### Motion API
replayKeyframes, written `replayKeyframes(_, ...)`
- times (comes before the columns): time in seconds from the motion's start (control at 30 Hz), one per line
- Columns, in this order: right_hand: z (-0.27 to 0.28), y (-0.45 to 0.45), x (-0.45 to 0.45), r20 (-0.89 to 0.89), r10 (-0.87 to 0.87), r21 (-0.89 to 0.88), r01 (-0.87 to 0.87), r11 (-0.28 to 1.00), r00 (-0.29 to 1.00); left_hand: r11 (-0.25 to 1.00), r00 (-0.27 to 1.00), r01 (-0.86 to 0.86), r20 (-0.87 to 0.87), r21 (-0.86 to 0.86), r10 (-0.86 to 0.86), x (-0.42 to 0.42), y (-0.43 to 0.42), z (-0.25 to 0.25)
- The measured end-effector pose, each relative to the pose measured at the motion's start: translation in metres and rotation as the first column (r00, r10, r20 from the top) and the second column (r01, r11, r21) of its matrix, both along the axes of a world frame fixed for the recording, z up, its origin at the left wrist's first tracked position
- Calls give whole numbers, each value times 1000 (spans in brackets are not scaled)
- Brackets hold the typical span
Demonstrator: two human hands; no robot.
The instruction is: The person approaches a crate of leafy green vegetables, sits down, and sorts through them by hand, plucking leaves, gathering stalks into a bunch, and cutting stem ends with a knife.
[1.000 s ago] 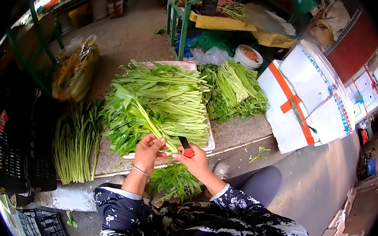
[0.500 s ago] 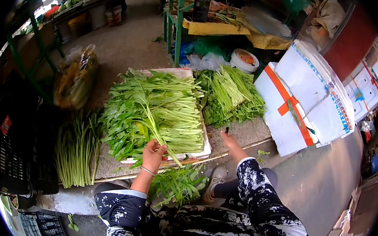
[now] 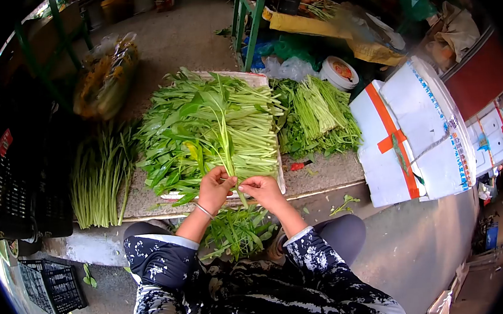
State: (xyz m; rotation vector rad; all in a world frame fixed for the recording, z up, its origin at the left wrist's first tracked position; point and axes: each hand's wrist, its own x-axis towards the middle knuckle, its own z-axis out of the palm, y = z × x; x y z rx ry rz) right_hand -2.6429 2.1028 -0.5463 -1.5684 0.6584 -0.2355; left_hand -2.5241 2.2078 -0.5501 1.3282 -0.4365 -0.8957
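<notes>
My left hand [image 3: 217, 189], with a bangle at its wrist, is closed around a water spinach stalk [image 3: 225, 140]. The stalk's leafy end points away from me. My right hand [image 3: 264, 192] pinches at the same stalk's lower part, close beside the left fingers. Just beyond both hands, a large pile of water spinach [image 3: 246, 125] fills a white foam tray [image 3: 281, 172]. A small red and black object [image 3: 301, 165] lies on the stone ledge [image 3: 329, 171] to the right; its kind is unclear. Loose greens [image 3: 237, 232] lie below my hands, between my legs.
More bundled greens [image 3: 319, 113] lie right of the tray, beside white foam boxes [image 3: 401, 139] with orange tape. At left are long green stems [image 3: 101, 183], a black crate [image 3: 12, 193] and a bagged bundle [image 3: 106, 80]. Another crate [image 3: 52, 288] stands on the floor.
My right hand has left the small object on the ledge and moved left to the stalk. My left hand has shifted slightly right, with the stalk now more upright. The view has turned slightly.
</notes>
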Motion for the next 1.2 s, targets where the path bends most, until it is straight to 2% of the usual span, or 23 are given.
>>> replayKeyframes(0.1, -10, -1, -3, 4, -31, -97, 31, 995, 1000, 1000, 1000, -4, -24, 0, 4, 0, 2, 7)
replayKeyframes(0.17, -15, 8, -10, 1, -47, -96, 47, 994, 999, 1000, 1000, 4, -4, 6, -4, 3, 1, 5)
replayKeyframes(0.23, -20, 23, -25, -161, -38, -243, -3, 970, 986, 988, 989, -147, 12, -38, 147, 3, -1, 8)
replayKeyframes(0.27, -20, 35, -36, -170, -25, -308, -28, 951, 985, 986, 984, -159, 72, -49, 162, 10, 0, 13)
replayKeyframes(0.3, -30, 48, -50, -192, -5, -278, -49, 959, 981, 983, 979, -185, 90, -7, 185, 14, 1, 19)
replayKeyframes(0.37, -53, 64, -74, -355, 127, -215, -213, 953, 926, 985, 979, -171, 113, -15, 172, 17, 3, 18)
replayKeyframes(0.43, -50, 62, -86, -550, 394, -152, -553, 819, 736, 990, 981, -143, 131, 2, 142, 16, 6, 17)
replayKeyframes(0.5, -49, 59, -84, -530, 293, -167, -437, 884, 796, 993, 979, -118, 167, -16, 119, 13, 7, 19)
replayKeyframes(0.53, -37, 54, -74, -463, 214, -250, -358, 900, 860, 993, 980, -113, 165, -14, 114, 11, 7, 18)
replayKeyframes(0.6, -36, 41, -55, -254, 70, -284, -143, 948, 965, 993, 965, -118, 235, 7, 113, 10, 7, 18)
replayKeyframes(0.67, -31, 32, -30, -62, -60, -138, 51, 989, 996, 994, 963, -106, 247, -5, 104, 10, 7, 16)
replayKeyframes(0.7, -18, 30, -20, -64, -58, -140, 49, 989, 996, 995, 961, -97, 260, -16, 98, 9, 7, 14)
replayKeyframes(0.77, 17, 31, -1, -60, -148, 263, 158, 952, 987, 995, 958, -94, 270, -27, 98, 8, 8, 12)
replayKeyframes(0.8, 12, 28, 4, -65, -143, 263, 155, 952, 988, 995, 954, -88, 284, -38, 95, 7, 8, 11)
replayKeyframes(0.87, 2, 26, 13, -24, -118, 459, 116, 881, 993, 996, 963, -77, 256, -44, 85, 6, 10, 14)
replayKeyframes(0.97, -8, 32, 11, -2, -96, 504, 84, 860, 995, 997, 976, -45, 212, -55, 55, 6, 13, 21)
replayKeyframes(1.03, -15, 44, 6, -9, -59, 453, 56, 890, 998, 992, 971, -106, 210, -61, 117, 5, 16, 23)
replayKeyframes(1.1, -30, 58, -6, -198, 173, 114, -152, 982, 965, 970, 965, -211, 133, -121, 227, 14, 17, 25)
replayKeyframes(1.2, -47, 64, -20, -230, 284, -86, -310, 947, 931, 941, 942, -316, 76, -124, 327, 35, 23, 31)
